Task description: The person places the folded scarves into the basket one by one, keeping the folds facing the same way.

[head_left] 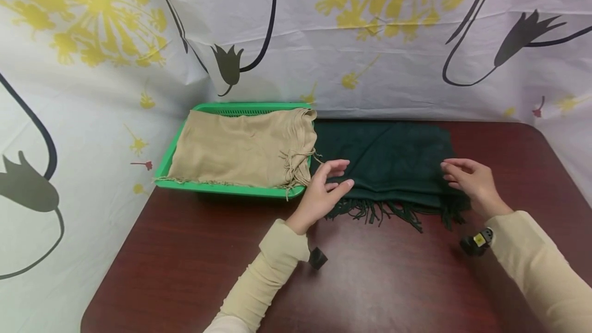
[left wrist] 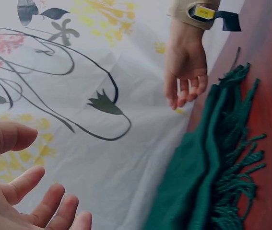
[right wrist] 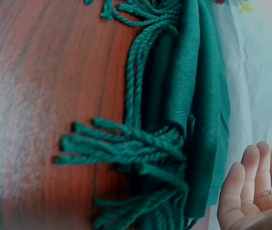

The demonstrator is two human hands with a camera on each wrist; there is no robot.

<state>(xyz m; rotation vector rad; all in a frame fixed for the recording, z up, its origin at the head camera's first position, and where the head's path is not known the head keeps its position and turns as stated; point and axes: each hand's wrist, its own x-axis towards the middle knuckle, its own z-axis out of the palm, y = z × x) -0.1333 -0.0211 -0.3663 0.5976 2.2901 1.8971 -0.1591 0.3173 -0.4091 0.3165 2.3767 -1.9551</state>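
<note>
A dark green scarf, folded into a rectangle with its fringe toward the front, lies on the table. Over its left end is my left hand, thumb and fingers apart, holding nothing. My right hand hovers at the scarf's right end, its fingers loosely bent with nothing in them. In the left wrist view, gaps show between the left fingers, and the right hand hangs above the scarf's far end. The right wrist view shows the right fingers beside the stacked folds of the green scarf.
Left of the green scarf stands a green plastic basket with a folded beige scarf in it, fringe hanging over the front and right rim. The dark red wooden table meets a patterned white cloth at the back.
</note>
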